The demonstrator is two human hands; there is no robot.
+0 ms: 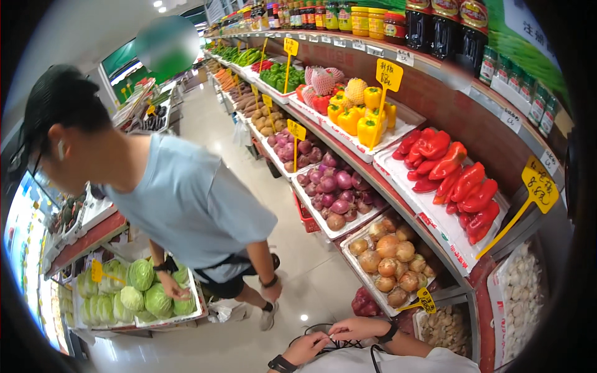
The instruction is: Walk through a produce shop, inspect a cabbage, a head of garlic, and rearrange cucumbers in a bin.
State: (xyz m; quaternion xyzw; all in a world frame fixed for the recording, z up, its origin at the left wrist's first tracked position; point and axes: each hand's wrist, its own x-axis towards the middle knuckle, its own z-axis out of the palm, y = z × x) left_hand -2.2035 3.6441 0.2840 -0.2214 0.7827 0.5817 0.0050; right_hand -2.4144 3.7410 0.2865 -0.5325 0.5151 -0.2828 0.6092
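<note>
At the bottom edge, close to my body, my left hand [307, 347] and my right hand [356, 328] meet fingertip to fingertip. Both have their fingers drawn together in a pinch; whatever is between them is too small to make out. Thin black cords [321, 329] loop behind and under the fingers. Each wrist carries a black band. Nearest to my right hand are a tray of yellow-brown onions [388, 256], a red mesh bag [365, 303] and a box of ginger-like roots [443, 329].
A person in a light blue shirt [186, 193] stands at left beside a crate of green cabbages [149, 292]. Tiered shelves on the right hold red onions [336, 186], yellow bell peppers [357, 118], long red peppers [451, 174] and garlic [525, 292]. A tiled aisle floor [217, 124] runs between.
</note>
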